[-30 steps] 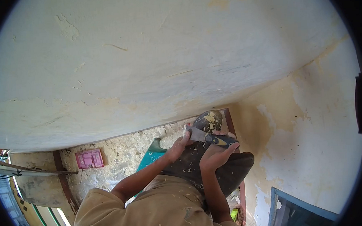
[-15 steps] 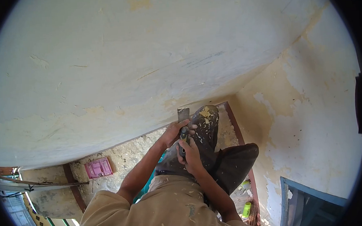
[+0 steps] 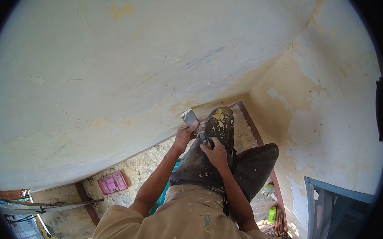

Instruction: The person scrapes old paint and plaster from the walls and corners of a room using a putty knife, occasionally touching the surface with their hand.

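A paint scraper (image 3: pixel 189 116) with a flat grey blade and a dark handle is held over my lap, its whitish blade edge pointing up and left toward the wall. My left hand (image 3: pixel 184 136) grips it at the lower blade, thumb lying on the metal. Around the dark handle, my right hand (image 3: pixel 216 153) is closed, nearer my body. Dark trousers (image 3: pixel 198 164) spattered with paint flakes lie just beneath both hands. Some fingers of the left hand are hidden behind the tool.
A large wall (image 3: pixel 111 71) with peeling paint rises in front, meeting a second patchy wall (image 3: pixel 312 113) at right. On the flake-strewn ledge lies a pink plastic tray (image 3: pixel 112 183). A yellow-green container (image 3: pixel 272 215) and a blue frame (image 3: pixel 309 204) are at lower right.
The scraper has tilted, its blade swinging left. My right hand has moved rightward along with the handle, and the whole view has shifted slightly.
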A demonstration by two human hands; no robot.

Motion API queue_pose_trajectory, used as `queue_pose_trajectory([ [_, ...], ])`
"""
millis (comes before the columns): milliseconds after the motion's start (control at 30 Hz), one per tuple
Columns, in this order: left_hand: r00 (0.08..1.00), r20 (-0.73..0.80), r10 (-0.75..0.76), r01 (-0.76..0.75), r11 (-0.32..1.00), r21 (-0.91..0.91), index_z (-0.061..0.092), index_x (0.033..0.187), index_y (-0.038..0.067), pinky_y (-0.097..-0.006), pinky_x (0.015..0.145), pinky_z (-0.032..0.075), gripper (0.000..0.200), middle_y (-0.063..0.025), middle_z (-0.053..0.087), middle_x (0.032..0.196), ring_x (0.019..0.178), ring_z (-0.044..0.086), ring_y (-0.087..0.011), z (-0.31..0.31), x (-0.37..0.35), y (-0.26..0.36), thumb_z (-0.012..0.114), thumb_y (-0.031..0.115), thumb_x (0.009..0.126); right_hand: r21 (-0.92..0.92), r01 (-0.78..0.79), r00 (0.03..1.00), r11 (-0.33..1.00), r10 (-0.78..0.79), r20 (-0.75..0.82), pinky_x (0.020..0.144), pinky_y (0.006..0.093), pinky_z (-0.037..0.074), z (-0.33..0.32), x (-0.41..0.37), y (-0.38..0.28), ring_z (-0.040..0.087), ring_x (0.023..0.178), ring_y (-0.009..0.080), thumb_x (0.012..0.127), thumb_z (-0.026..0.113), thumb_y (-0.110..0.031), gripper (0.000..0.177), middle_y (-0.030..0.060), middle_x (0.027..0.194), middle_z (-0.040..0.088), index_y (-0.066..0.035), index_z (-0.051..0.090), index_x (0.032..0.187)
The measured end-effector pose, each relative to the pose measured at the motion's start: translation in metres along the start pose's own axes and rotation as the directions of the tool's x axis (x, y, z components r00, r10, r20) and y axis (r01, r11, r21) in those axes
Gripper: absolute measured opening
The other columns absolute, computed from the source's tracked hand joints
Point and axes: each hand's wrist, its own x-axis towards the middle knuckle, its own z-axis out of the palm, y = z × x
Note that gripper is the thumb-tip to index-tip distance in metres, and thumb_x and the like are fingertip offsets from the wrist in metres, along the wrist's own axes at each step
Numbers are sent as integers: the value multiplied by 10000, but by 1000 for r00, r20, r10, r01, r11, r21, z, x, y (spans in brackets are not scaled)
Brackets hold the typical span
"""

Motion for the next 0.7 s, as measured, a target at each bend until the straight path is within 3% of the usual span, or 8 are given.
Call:
queue_pose_trajectory([
  [100, 1000, -9, -10, 10, 997, 74, 623, 1117, 52, -253, 763, 491, 389, -35, 668, 977, 855, 618, -102, 4, 9, -2, 565, 370, 902, -138, -75, 997, 988, 79, 26, 697, 450, 461, -15, 12, -5, 608, 788, 392, 742, 693, -412, 456, 194, 783, 619, -14, 583, 935],
  [133, 999, -24, -26, 29, 994, 108, 625, 1114, 52, -254, 766, 491, 389, -36, 669, 979, 858, 618, -102, 6, 13, -4, 567, 372, 900, -172, -96, 995, 980, 99, 11, 707, 435, 464, -19, 16, -2, 614, 810, 365, 738, 688, -441, 461, 177, 830, 630, -33, 599, 935],
  [233, 999, -42, -9, 13, 996, 92, 637, 1078, 40, -247, 755, 489, 379, -46, 669, 984, 855, 616, -96, 17, 27, -13, 588, 365, 890, -187, -4, 993, 982, -17, -113, 739, 426, 463, -19, 29, 31, 610, 851, 353, 736, 695, -438, 447, 163, 889, 633, -51, 608, 940],
  [367, 1000, 0, 31, -31, 997, 72, 653, 988, 13, -227, 729, 486, 335, -29, 662, 923, 812, 605, -93, 25, 61, -33, 613, 329, 883, -9, 35, 979, 999, -36, -201, 773, 398, 462, -11, 54, 83, 614, 859, 331, 730, 728, -369, 465, 178, 917, 631, -12, 604, 1002],
  [433, 999, 21, 30, -31, 997, 76, 636, 1009, 9, -265, 777, 502, 330, -57, 657, 964, 865, 614, -116, 24, 88, -48, 617, 312, 881, 24, 30, 976, 999, -24, -214, 780, 389, 461, -17, 65, 89, 616, 861, 323, 724, 738, -337, 467, 186, 925, 632, 5, 601, 1011],
  [567, 996, 47, 76, -75, 997, -8, 623, 1001, -4, -301, 813, 520, 304, -78, 652, 985, 902, 623, -148, 34, 100, -43, 640, 268, 867, 7, 65, 965, 998, -61, -254, 788, 376, 462, -21, 92, 96, 619, 862, 312, 714, 748, -282, 448, 186, 925, 640, 27, 607, 1006],
  [700, 974, -11, 226, -226, 964, -140, 627, 965, -3, -297, 807, 518, 267, -72, 648, 950, 877, 622, -154, 32, 103, -44, 650, 240, 857, 41, 178, 957, 983, -164, -239, 790, 357, 466, -15, 115, 90, 623, 852, 300, 703, 754, -232, 423, 182, 912, 646, 28, 618, 1007],
])
